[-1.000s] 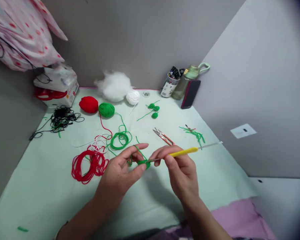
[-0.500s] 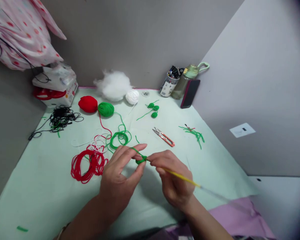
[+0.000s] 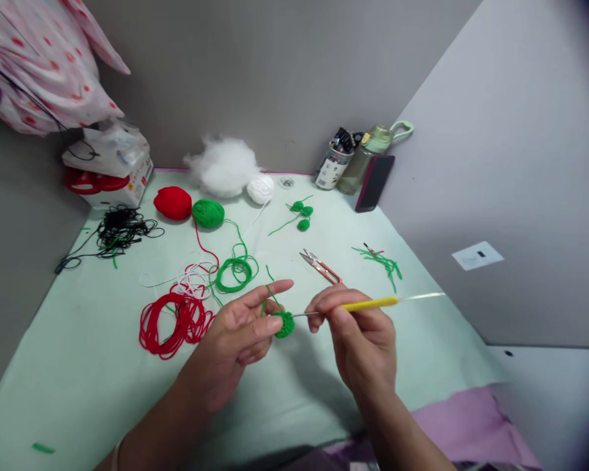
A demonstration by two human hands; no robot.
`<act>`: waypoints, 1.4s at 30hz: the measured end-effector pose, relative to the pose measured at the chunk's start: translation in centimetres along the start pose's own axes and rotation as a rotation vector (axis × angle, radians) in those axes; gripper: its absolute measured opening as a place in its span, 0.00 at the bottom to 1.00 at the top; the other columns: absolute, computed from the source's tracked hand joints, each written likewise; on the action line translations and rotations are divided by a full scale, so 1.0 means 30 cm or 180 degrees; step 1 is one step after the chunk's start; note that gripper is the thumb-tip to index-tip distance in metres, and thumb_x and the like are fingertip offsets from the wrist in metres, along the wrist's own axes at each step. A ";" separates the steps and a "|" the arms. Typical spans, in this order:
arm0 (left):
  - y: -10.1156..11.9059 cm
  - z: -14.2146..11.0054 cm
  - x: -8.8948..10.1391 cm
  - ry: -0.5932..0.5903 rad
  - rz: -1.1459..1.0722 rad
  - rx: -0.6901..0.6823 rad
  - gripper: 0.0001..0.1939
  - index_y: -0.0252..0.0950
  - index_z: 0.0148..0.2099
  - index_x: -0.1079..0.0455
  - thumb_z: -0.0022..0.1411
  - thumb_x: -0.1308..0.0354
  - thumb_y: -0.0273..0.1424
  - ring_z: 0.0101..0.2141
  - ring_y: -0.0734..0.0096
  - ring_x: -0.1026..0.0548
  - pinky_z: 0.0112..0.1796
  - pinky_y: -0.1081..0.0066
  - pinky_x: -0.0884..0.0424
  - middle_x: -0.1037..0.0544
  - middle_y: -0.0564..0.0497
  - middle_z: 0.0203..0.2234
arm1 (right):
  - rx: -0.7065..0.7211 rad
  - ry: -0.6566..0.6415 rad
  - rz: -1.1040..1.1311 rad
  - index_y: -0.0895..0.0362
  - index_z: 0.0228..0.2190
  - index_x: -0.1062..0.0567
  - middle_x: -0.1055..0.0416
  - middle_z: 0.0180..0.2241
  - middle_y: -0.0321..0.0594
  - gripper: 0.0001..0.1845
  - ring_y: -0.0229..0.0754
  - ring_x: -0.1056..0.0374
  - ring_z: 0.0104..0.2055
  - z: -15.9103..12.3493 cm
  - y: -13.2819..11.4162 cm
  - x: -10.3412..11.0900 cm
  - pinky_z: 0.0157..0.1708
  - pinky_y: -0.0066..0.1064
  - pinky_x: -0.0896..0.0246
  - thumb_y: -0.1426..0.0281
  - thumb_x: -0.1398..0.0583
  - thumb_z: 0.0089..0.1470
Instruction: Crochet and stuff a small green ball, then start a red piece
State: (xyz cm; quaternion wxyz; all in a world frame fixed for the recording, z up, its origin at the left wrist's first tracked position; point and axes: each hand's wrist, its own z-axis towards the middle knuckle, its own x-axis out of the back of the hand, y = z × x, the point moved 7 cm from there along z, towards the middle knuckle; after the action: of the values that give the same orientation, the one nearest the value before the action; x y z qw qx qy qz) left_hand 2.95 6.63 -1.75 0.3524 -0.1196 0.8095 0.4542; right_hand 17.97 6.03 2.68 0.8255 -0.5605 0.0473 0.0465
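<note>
Left hand [image 3: 240, 333]: thumb and fingers pinched on the small round green crocheted piece [image 3: 285, 325], index finger stretched out with the green working strand [image 3: 273, 299] over it. Right hand [image 3: 363, 333]: thumb and fingers clamped on the yellow-handled crochet hook [image 3: 370, 305], thin metal shaft pointing left, far end sticking out right. Piece sits between the hands, above the table [image 3: 103, 405], near edge of the work area. Hook's tip meets the piece's right edge; can't tell if it's through a loop, too small. Step in hand reads as mid-stitch at the rim, my judgement. Next move calls for a firm left pinch, steady tension off the index finger, and a small controlled hook motion so the loop doesn't slip or the yarn split. Supply side: green coil [image 3: 233, 289] lies just beyond the left hand, green ball [image 3: 208, 214] behind it, red coil [image 3: 150, 314] left of both. Watch for snagging there, the coils and loose strands lie close together. Snips [image 3: 326, 269] lie just beyond the right hand, partly hidden by it. Small green pieces [image 3: 303, 225] sit farther back, well apart from the hands.
</note>
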 end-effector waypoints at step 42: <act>0.009 -0.013 0.025 0.0588 0.0882 -0.0518 0.20 0.42 0.54 0.20 0.58 0.30 0.34 0.30 0.72 0.32 0.33 0.72 0.34 0.27 0.53 0.31 | -0.0329 0.0170 -0.0045 0.51 0.40 0.16 0.18 0.37 0.41 0.07 0.40 0.26 0.35 -0.015 0.077 -0.024 0.36 0.33 0.28 0.68 0.37 0.65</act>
State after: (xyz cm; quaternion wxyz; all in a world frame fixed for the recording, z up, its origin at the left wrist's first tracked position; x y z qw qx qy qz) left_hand 2.09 6.56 -1.94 0.1997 -0.0762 0.8077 0.5494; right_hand 16.94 6.45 0.50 0.7942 -0.6038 0.0629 0.0281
